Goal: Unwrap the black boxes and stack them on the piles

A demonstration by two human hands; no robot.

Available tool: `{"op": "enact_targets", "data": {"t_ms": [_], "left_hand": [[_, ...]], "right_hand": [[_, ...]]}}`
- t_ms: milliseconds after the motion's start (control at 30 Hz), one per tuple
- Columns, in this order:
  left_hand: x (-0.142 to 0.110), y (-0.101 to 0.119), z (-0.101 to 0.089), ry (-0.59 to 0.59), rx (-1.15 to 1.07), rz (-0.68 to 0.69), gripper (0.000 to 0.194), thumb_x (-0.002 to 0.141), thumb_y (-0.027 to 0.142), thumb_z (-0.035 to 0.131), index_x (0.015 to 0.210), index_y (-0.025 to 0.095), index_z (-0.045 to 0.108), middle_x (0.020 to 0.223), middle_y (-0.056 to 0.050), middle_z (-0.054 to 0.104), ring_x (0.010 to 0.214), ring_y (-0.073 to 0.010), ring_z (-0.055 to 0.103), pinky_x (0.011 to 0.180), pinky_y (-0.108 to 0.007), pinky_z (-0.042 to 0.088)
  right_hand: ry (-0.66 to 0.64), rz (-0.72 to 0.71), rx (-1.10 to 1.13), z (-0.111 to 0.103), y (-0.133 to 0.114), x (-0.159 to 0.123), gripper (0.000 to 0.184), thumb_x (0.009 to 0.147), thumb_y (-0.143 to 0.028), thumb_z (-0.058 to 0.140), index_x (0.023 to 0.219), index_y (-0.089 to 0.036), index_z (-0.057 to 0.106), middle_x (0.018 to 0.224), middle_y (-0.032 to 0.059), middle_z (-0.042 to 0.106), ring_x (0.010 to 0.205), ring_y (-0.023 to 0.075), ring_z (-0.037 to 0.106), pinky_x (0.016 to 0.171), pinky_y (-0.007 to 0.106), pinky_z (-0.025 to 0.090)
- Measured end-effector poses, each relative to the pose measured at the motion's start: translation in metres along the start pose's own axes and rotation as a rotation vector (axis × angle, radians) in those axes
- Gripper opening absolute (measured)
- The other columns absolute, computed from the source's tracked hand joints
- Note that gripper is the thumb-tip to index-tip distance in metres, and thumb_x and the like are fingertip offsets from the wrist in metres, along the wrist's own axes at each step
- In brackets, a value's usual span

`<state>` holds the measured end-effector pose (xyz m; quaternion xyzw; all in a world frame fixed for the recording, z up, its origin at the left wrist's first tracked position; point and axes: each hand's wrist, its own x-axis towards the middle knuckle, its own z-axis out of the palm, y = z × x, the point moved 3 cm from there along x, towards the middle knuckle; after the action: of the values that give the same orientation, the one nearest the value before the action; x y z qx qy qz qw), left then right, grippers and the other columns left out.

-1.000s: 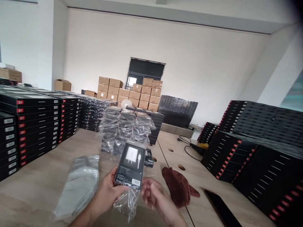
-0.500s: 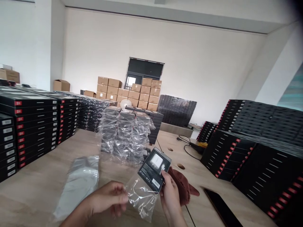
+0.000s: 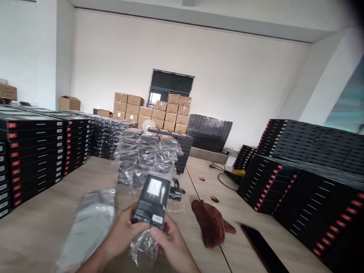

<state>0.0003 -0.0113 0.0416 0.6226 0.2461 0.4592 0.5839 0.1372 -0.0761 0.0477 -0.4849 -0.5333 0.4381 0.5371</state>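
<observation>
Between both hands is a black retail box [image 3: 152,199] with a white charger and cable pictured on its front. A clear plastic bag [image 3: 143,248] is around or against its lower end and hangs crumpled beneath it. My left hand [image 3: 125,229] is closed on the box's lower left side, thumb across the front. At the lower right, my right hand [image 3: 169,235] grips the box and bag, its thumb near the barcode label. A flat pile of clear bags [image 3: 91,220] lies left of my left hand. Behind the held box stand stacked boxes wrapped in clear plastic [image 3: 148,151].
Tall stacks of black boxes line the left [image 3: 36,151] and right [image 3: 307,204]. A dark red cloth [image 3: 209,223] and a phone [image 3: 263,246] lie on the wooden table [image 3: 199,193]. A small black box [image 3: 175,189] lies beyond. Brown cartons [image 3: 159,112] stand at the back.
The box has moved left and turned more upright. My left hand has come from the bag onto the box, and my right hand has shifted left with it, uncovering the red cloth.
</observation>
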Motion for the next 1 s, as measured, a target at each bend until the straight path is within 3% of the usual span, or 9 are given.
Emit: {"op": "enact_targets", "data": {"t_ms": [133,233,367,500,633,700,767,867,1000], "left_hand": [[0.002,0.002,-0.016,0.306,-0.021,0.034,0.036,0.068,0.033,0.072,0.097,0.018,0.059,0.086,-0.001,0.07,0.071,-0.0172,0.063,0.062,-0.023,0.049],[0.0,0.0,-0.016,0.332,-0.004,0.002,0.038,0.067,0.035,0.073,0.097,0.018,0.056,0.079,0.001,0.069,0.051,-0.0124,0.056,0.045,-0.019,0.041],[-0.005,-0.003,0.001,0.21,-0.015,-0.027,0.036,0.066,0.027,0.073,0.097,0.017,0.058,0.077,0.001,0.068,0.056,-0.0135,0.058,0.051,-0.021,0.044],[-0.007,-0.006,0.026,0.037,-0.065,-0.002,0.032,0.066,0.02,0.071,0.096,0.016,0.06,0.085,-0.002,0.068,0.078,-0.0179,0.06,0.07,-0.024,0.047],[-0.009,-0.016,0.037,-0.081,0.003,-0.058,0.04,0.067,0.02,0.068,0.106,0.016,0.058,0.082,-0.001,0.067,0.072,-0.0158,0.059,0.062,-0.021,0.043],[-0.011,-0.025,0.038,-0.215,0.167,-0.07,0.045,0.065,0.022,0.071,0.108,0.018,0.059,0.075,0.001,0.066,0.065,-0.0141,0.058,0.057,-0.02,0.04],[-0.01,-0.035,0.035,-0.304,0.378,-0.022,0.035,0.063,0.023,0.073,0.096,0.018,0.065,0.07,0.002,0.065,0.063,-0.0131,0.057,0.058,-0.02,0.039],[-0.002,-0.049,0.029,-0.269,0.551,0.04,0.013,0.064,0.02,0.069,0.077,0.017,0.069,0.073,0.0,0.067,0.067,-0.0132,0.059,0.062,-0.019,0.04],[0.013,-0.065,0.025,-0.227,0.516,-0.024,0.015,0.066,0.016,0.062,0.077,0.015,0.071,0.074,-0.002,0.069,0.068,-0.0138,0.061,0.06,-0.018,0.041]], "right_hand": [[-0.228,0.228,-0.222,0.008,0.013,-0.008,0.018,0.076,-0.034,0.064,0.079,-0.017,0.067,0.054,-0.0042,0.056,0.044,0.0084,0.046,0.045,0.02,0.033],[-0.214,0.163,-0.218,-0.014,0.004,-0.006,0.023,0.069,-0.035,0.072,0.084,-0.018,0.067,0.064,-0.0027,0.059,0.055,0.0101,0.051,0.052,0.021,0.037],[0.042,-0.102,0.098,-0.039,-0.008,0.002,0.037,0.079,-0.055,0.06,0.096,-0.022,0.059,0.096,0.0033,0.061,0.084,0.0171,0.056,0.066,0.026,0.043],[0.291,-0.227,0.236,-0.033,0.0,0.009,0.032,0.075,-0.049,0.067,0.077,-0.023,0.047,0.073,-0.0049,0.051,0.067,0.0127,0.05,0.062,0.024,0.042],[0.46,-0.185,0.214,-0.051,0.003,0.012,0.033,0.066,-0.042,0.074,0.072,-0.023,0.048,0.069,-0.0064,0.053,0.064,0.0125,0.052,0.06,0.023,0.043],[0.596,-0.1,0.182,-0.082,0.001,0.012,0.034,0.061,-0.044,0.075,0.076,-0.023,0.054,0.074,-0.0042,0.061,0.069,0.0157,0.058,0.062,0.024,0.046],[0.743,-0.024,0.129,-0.12,-0.003,0.018,0.039,0.056,-0.048,0.074,0.08,-0.022,0.058,0.079,-0.001,0.067,0.074,0.0188,0.063,0.061,0.026,0.048],[0.795,0.01,0.044,-0.163,-0.009,0.042,0.044,0.053,-0.053,0.07,0.082,-0.022,0.058,0.079,0.0009,0.069,0.072,0.0207,0.065,0.054,0.026,0.048],[0.77,0.072,-0.17,-0.18,-0.004,0.094,0.043,0.053,-0.054,0.067,0.078,-0.019,0.062,0.068,0.0052,0.069,0.065,0.0237,0.066,0.05,0.029,0.048]]}}
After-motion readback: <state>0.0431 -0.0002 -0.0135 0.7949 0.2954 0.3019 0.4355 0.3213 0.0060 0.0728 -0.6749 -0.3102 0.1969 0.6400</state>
